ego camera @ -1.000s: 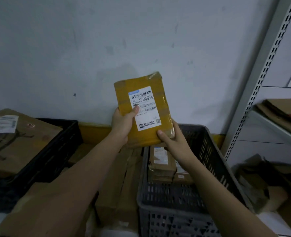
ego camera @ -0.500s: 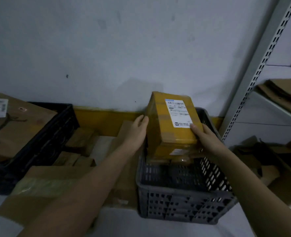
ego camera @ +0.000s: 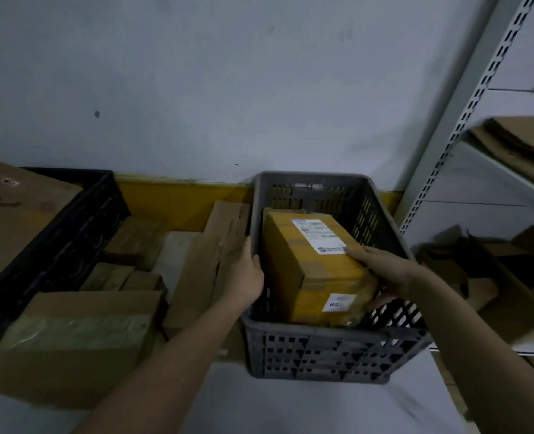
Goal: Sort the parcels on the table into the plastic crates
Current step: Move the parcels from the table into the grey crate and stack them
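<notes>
A yellow taped parcel (ego camera: 309, 267) with a white label lies inside the grey plastic crate (ego camera: 328, 355) at centre right. My right hand (ego camera: 381, 270) rests on the parcel's right top edge, fingers wrapped over it inside the crate. My left hand (ego camera: 246, 274) is at the crate's left wall, fingers curled over the rim, off the parcel. A black plastic crate (ego camera: 65, 239) at the left holds a large brown box (ego camera: 15, 214). Several brown parcels (ego camera: 74, 333) lie on the table between the two crates.
A long flat cardboard box (ego camera: 209, 264) lies just left of the grey crate. A metal shelf upright (ego camera: 466, 111) stands at the right, with crumpled cardboard (ego camera: 510, 277) on its shelves. A wall with a yellow base strip (ego camera: 171, 198) closes off the back.
The yellow parcel went from held upright in both hands down into the grey crate. My left hand has come off it onto the crate's rim.
</notes>
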The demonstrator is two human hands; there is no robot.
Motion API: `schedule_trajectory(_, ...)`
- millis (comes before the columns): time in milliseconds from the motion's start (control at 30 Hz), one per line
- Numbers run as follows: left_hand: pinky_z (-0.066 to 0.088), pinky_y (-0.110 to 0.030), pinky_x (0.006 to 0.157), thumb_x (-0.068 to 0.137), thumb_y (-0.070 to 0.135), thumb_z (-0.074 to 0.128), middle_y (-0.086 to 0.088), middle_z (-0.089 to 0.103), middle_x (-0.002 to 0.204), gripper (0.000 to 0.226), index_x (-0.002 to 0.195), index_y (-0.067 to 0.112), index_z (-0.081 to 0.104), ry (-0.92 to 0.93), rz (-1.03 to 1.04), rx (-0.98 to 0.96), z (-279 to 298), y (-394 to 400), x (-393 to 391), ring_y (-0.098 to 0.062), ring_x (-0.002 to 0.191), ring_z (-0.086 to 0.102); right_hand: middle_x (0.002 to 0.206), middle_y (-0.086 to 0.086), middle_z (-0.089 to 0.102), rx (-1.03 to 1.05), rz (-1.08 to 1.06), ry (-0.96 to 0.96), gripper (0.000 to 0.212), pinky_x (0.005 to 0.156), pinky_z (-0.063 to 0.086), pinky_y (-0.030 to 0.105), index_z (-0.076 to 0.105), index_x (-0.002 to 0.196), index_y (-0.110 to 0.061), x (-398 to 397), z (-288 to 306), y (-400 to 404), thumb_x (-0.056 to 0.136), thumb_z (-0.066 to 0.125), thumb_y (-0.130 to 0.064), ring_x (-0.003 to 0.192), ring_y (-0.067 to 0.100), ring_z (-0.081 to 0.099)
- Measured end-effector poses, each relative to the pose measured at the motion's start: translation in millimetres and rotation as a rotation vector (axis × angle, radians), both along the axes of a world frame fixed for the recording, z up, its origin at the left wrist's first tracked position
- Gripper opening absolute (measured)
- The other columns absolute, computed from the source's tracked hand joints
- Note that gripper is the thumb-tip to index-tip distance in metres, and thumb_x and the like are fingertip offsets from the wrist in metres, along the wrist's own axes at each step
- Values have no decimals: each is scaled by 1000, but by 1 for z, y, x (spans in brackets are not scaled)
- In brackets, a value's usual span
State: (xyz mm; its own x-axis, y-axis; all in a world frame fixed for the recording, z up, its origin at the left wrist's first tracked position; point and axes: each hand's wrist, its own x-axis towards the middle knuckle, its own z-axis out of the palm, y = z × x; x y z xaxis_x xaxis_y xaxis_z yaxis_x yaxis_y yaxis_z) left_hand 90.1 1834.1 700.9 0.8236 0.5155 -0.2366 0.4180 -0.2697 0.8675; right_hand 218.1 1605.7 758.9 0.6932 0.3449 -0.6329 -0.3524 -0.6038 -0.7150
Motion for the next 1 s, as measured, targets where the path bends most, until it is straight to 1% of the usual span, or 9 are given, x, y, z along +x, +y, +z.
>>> schedule_trajectory(67, 35, -26, 44, 109, 28, 29, -8, 64, 123, 58, 159, 32, 1, 11, 8, 21, -2, 2, 0, -13, 51, 45, 123, 10, 52, 14, -75, -18, 49, 74, 59, 60, 44, 126, -31, 6, 6, -2, 89, 61, -59, 108, 36, 57)
schedule_trajectory(200, 36, -27, 47, 108, 28, 30, -7, 67, 101, 58, 159, 29, 3, 11, 19, 83, -7, 2, 1, -15, 51, 45, 119, 10, 55, 131, -245, -113, 56, 72, 59, 59, 45, 132, -28, 20, 14, -6, 90, 59, -60, 103, 36, 60)
schedule_trajectory(267, 40, -30, 51, 108, 25, 34, -12, 62, 120, 62, 159, 28, -1, 51, -15, 151, -8, 1, 2, -17, 58, 51, 121, 9, 55, 133, -312, -256, 59, 74, 59, 59, 41, 140, -24, 29, 14, -4, 94, 55, -57, 102, 34, 61)
schedule_trajectory(333, 48, -33, 62, 106, 23, 37, -14, 28, 158, 68, 158, 30, -5, 112, -70, 291, -7, 5, 7, -22, 83, 60, 125, 9, 55, 64, -324, -453, 60, 82, 57, 56, 38, 142, -19, 35, 14, 2, 96, 51, -55, 104, 33, 61)
schedule_trajectory(467, 45, -32, 68, 105, 15, 39, -14, 7, 165, 71, 158, 29, -6, 137, -87, 378, -1, 8, 23, -32, 112, 56, 124, 10, 60, -261, -201, -819, 59, 80, 48, 40, 39, 140, -14, 38, 8, 19, 99, 42, -56, 103, 32, 61)
schedule_trajectory(533, 41, -28, 57, 104, 11, 40, -15, 12, 164, 74, 158, 29, -7, 153, -64, 382, -4, 11, 30, -32, 104, 58, 119, 10, 63, -344, -150, -881, 56, 85, 52, 45, 39, 135, -16, 42, -1, 28, 99, 40, -59, 102, 36, 64)
schedule_trajectory(800, 33, -29, 45, 101, 12, 40, -21, 56, 130, 76, 157, 32, -7, 116, -59, 445, -25, 22, 34, -23, 63, 53, 140, 22, 47, -350, -152, -750, 56, 94, 45, 51, 34, 139, -10, 72, -49, 55, 101, 44, -49, 121, 43, 52)
schedule_trajectory(933, 29, -29, 44, 101, 14, 42, -17, 60, 120, 75, 158, 28, -6, 126, -60, 516, -25, 21, 34, -21, 63, 47, 143, 23, 46, -248, -212, -680, 57, 98, 43, 54, 24, 146, -12, 94, -74, 50, 102, 45, -42, 125, 45, 50)
schedule_trajectory(1000, 28, -29, 44, 101, 14, 42, -16, 59, 124, 76, 158, 28, -7, 131, -59, 528, -26, 20, 35, -22, 66, 48, 147, 22, 39, -378, -92, -769, 51, 101, 43, 58, 26, 146, -12, 99, -83, 48, 103, 44, -32, 128, 45, 45)
